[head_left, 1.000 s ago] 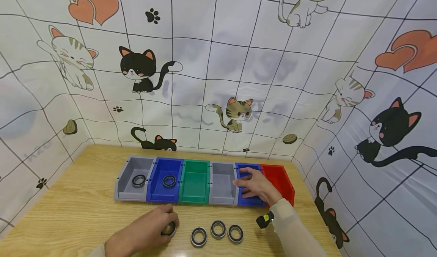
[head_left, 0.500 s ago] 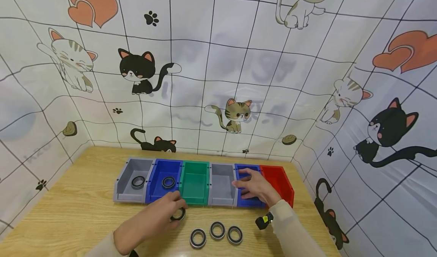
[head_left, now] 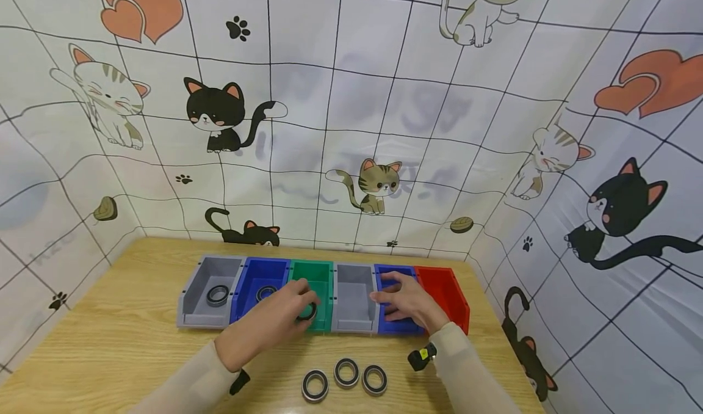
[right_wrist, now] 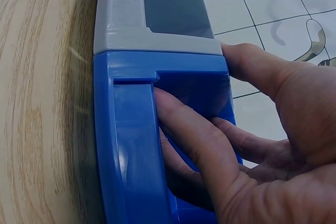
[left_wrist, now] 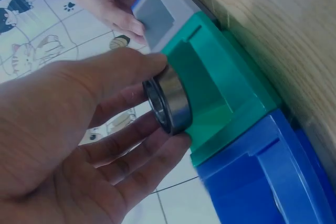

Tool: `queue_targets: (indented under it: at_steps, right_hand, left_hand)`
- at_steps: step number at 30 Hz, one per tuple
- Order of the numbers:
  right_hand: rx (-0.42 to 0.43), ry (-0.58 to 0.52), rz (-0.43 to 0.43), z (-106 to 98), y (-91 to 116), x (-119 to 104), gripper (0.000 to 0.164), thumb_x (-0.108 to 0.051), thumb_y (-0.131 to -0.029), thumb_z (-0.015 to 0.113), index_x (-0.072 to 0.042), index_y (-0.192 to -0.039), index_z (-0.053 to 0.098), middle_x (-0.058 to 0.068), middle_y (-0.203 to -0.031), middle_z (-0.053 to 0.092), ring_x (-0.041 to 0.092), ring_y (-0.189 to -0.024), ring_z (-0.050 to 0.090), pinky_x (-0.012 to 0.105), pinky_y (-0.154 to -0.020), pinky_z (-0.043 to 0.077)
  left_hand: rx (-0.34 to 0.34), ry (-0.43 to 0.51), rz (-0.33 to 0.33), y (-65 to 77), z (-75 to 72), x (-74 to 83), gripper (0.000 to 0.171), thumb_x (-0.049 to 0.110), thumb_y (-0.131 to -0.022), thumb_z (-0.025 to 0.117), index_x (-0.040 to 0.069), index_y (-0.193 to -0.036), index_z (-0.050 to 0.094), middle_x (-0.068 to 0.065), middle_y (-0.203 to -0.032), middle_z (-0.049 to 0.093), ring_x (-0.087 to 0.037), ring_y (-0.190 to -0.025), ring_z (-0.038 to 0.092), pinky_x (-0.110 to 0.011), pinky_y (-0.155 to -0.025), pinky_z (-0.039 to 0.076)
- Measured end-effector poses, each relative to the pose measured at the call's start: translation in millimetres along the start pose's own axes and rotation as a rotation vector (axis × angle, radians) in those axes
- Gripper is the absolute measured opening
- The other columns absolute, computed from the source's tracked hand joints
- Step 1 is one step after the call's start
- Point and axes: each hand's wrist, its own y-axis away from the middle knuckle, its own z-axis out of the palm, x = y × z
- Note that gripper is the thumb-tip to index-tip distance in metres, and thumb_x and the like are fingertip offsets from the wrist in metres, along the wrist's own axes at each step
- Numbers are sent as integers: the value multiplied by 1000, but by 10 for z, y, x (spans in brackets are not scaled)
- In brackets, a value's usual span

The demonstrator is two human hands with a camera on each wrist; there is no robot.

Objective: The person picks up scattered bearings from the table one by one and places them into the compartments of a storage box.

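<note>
My left hand (head_left: 269, 319) pinches a ball bearing (left_wrist: 176, 100) between thumb and fingers over the front of the green bin (head_left: 312, 272). In the left wrist view the bearing's steel outer ring and dark side face show against that bin's opening. My right hand (head_left: 413, 301) rests at the right-hand blue bin (right_wrist: 128, 140) with its fingers loosely spread. Some of its fingers reach into this bin, and one fingertip is at the border with the grey bin (head_left: 351, 276). No item shows in that hand.
Three bearings (head_left: 346, 373) lie on the wooden table (head_left: 110, 353) in front of the bins. One bearing (head_left: 217, 295) sits in the leftmost grey bin (head_left: 192, 301), another (head_left: 266, 292) in the left blue bin (head_left: 269, 270). A red bin (head_left: 445, 286) ends the row.
My left hand has carried its bearing from the table up and right to the front of the green bin. My right hand keeps its place.
</note>
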Motion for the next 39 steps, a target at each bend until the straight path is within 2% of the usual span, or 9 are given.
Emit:
queue_targets:
  at_steps: [5,15,20,22,24,29,31,35,39]
  right_hand:
    - [8,-1,7,10,7,0,85,-24,-101,96,-5,-171,53,32,-152,69,35,-101,84,56,-89,75]
    - [12,-3,11,1,22,7,84,-23,-101,96,-4,-170,53,34,-153,66,36,-104,84,55,-88,75]
    - [12,-1,6,-4,21,10,83,-23,-101,95,-4,-171,53,33,-153,66,36,-104,84,55,-89,75]
    - [12,3,5,-4,24,12,83,-24,-101,95,-4,-171,53,32,-152,68,35,-103,85,55,-89,75]
    - [12,3,6,-2,23,14,83,-24,-101,95,-5,-170,53,32,-151,69,35,-102,85,56,-89,75]
    - [16,9,6,7,4,16,84,-26,-100,96,-5,-170,53,32,-151,69,36,-103,85,55,-89,75]
    - [19,13,8,9,-1,19,85,-26,-100,96,-5,-170,53,31,-151,69,36,-103,85,55,-89,75]
    - [19,19,9,7,4,23,85,-28,-100,97,-6,-170,54,29,-150,71,35,-101,86,54,-89,75]
    - [19,22,6,2,8,18,84,-27,-100,96,-6,-170,54,29,-149,71,34,-101,86,54,-89,75]
  left_hand:
    - [-23,-24,-43,-125,82,-52,25,6,-99,93,7,-122,82,-4,-107,66,-14,-90,49,-24,-71,50]
    - [-90,-114,-149,-347,306,-130,25,11,-102,93,7,-125,82,-10,-115,71,-20,-97,59,-33,-75,63]
    - [-121,-118,-194,-450,409,-152,23,9,-104,89,2,-125,81,-15,-116,71,-26,-99,62,-41,-78,67]
    - [-116,-115,-200,-473,463,-179,21,8,-105,88,2,-123,81,-15,-115,71,-26,-98,62,-43,-77,67]
    - [-80,-151,-170,-486,635,-307,19,10,-105,88,4,-121,81,-15,-113,70,-26,-95,61,-43,-71,65]
    - [-59,-193,-136,-503,823,-459,19,12,-103,91,4,-118,81,-14,-109,71,-25,-89,64,-44,-68,64]
    - [-77,-189,-151,-508,796,-433,20,12,-101,92,4,-116,82,-13,-107,72,-26,-87,66,-45,-70,64]
    - [-39,-210,-137,-509,990,-575,20,12,-98,95,5,-111,82,-13,-101,74,-27,-82,68,-46,-67,60]
    - [-18,-180,-150,-516,1127,-684,19,12,-99,95,5,-112,83,-13,-101,74,-27,-83,68,-46,-71,62]
